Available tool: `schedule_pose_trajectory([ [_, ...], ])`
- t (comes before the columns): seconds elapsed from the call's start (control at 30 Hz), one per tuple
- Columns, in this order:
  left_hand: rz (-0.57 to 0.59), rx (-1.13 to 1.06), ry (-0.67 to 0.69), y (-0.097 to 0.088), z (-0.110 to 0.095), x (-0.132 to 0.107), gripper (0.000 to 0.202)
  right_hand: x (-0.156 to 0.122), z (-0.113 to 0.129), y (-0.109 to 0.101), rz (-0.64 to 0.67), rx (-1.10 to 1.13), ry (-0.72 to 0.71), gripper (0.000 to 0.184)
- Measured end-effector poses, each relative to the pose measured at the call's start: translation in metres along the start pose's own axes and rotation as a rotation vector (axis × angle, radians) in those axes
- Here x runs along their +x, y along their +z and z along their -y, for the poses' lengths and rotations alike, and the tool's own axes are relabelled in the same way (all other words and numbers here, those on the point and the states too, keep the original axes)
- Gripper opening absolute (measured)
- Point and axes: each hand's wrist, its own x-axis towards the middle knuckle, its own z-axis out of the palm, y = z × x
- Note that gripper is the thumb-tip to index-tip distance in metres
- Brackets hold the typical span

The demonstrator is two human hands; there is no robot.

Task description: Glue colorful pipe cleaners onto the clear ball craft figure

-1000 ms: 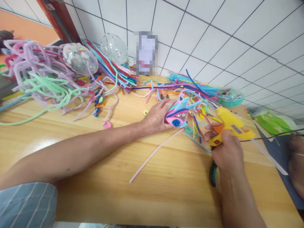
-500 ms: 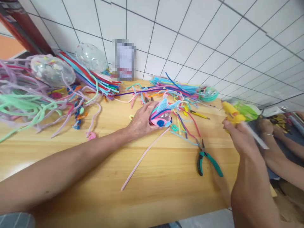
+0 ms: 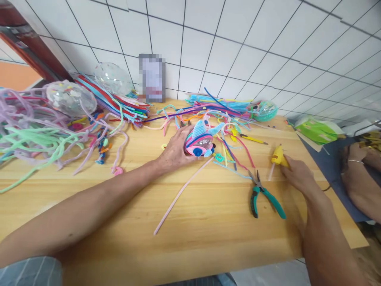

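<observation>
My left hand [image 3: 175, 150] is closed around a pipe-cleaner fish [image 3: 199, 143], a clear ball wrapped in pink and blue strands with blue fins and a blue eye. At the right, my right hand [image 3: 299, 174] grips a yellow hot glue gun [image 3: 278, 155] by its handle, with a pale glue stick poking out toward me. Between the hands lie open pliers with teal handles [image 3: 264, 194]. A pink pipe cleaner [image 3: 181, 192] runs from below the fish toward the front of the table. Close to the fish is a small green coil [image 3: 219, 157].
Tangled pipe cleaners [image 3: 35, 131] and clear balls with confetti [image 3: 71, 97] fill the left. More pipe cleaners [image 3: 220, 104], a green-wrapped ball [image 3: 266, 111] and a yellow craft knife [image 3: 253, 139] lie behind. A phone-like pixelated panel [image 3: 152, 77] leans on the tiles. Another person's arm [image 3: 358, 178] shows at right.
My right hand has brought the glue gun down and inward to the tabletop, turning it so the glue stick points toward me. My left hand still holds the fish. The view has shifted slightly.
</observation>
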Motion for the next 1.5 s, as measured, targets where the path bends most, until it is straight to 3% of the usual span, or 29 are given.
schedule_pose_trajectory([
  [0.1, -0.012, 0.006, 0.027, 0.001, 0.003, -0.002, 0.096, -0.007, 0.009, -0.008, -0.059, -0.094, 0.055, 0.024],
  [0.17, -0.017, 0.016, 0.049, 0.001, 0.004, -0.003, 0.098, -0.014, 0.034, -0.013, -0.092, -0.072, 0.000, 0.019],
  [0.33, 0.009, 0.011, 0.067, 0.001, 0.007, -0.003, 0.097, -0.037, 0.149, -0.010, 0.120, 0.232, -0.430, 0.024],
  [0.47, 0.023, 0.010, 0.027, 0.002, 0.007, -0.003, 0.106, -0.065, 0.240, 0.007, 0.194, 0.297, -0.807, 0.023],
  [0.53, 0.014, 0.009, 0.011, 0.003, 0.007, -0.003, 0.111, -0.081, 0.272, 0.017, 0.241, 0.311, -0.933, 0.020],
  [0.63, 0.002, 0.012, -0.010, 0.005, 0.007, -0.003, 0.115, -0.099, 0.300, 0.031, 0.326, 0.317, -1.057, 0.010],
  [0.77, 0.015, 0.003, -0.006, 0.007, 0.009, -0.001, 0.112, -0.107, 0.311, 0.045, 0.389, 0.341, -1.089, 0.013],
  [0.87, 0.020, -0.007, -0.006, 0.008, 0.011, 0.000, 0.108, -0.107, 0.313, 0.041, 0.387, 0.475, -1.072, 0.017],
  [0.93, 0.022, -0.018, -0.006, 0.009, 0.010, 0.000, 0.109, -0.103, 0.315, 0.026, 0.401, 0.670, -0.984, 0.017],
  [1.03, 0.026, -0.031, -0.008, 0.010, 0.008, 0.000, 0.106, -0.089, 0.317, -0.016, 0.388, 0.877, -0.746, 0.019],
  [1.17, 0.020, -0.032, -0.007, 0.012, 0.002, 0.000, 0.100, -0.054, 0.311, -0.081, 0.023, 0.763, -0.509, 0.015],
  [1.27, 0.024, -0.048, 0.003, 0.013, 0.000, 0.001, 0.098, -0.029, 0.300, -0.102, -0.241, 0.517, -0.421, 0.006],
  [1.37, 0.030, -0.070, 0.018, 0.014, 0.001, 0.001, 0.103, -0.013, 0.287, -0.084, -0.253, 0.355, -0.487, 0.009],
  [1.5, 0.040, -0.067, 0.028, 0.015, 0.003, 0.001, 0.102, -0.003, 0.273, -0.033, -0.148, 0.350, -0.565, 0.015],
])
